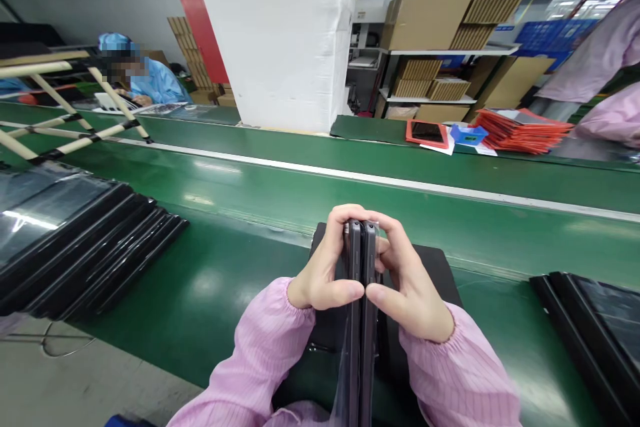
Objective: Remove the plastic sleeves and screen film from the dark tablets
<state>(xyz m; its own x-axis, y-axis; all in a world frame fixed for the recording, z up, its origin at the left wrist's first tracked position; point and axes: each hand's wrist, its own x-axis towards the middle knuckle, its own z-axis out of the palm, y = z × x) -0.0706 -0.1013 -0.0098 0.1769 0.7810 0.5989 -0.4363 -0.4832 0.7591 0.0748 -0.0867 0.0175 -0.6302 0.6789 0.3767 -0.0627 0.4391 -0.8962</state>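
Two thin dark grey devices point(363, 253) stand on edge side by side, their narrow sides facing up. My left hand point(334, 267) wraps round the left device, thumb on its near edge and fingers over the far end. From the other side, my right hand point(407, 280) closes round the right device in the same way, the thumb tips nearly meeting. Clear film hangs along the left device. Beneath them a black mat or flat piece point(437, 270) lies on the green bench point(220, 273). The faces of the devices are hidden.
Dark flat panels in film are stacked at the left point(100, 247), with more at the right point(595, 327). A pale tube frame point(65, 113) stands at the back left. Red-orange sleeves point(525, 130) and a blue holder point(469, 135) lie across the bench. Two other people are beyond.
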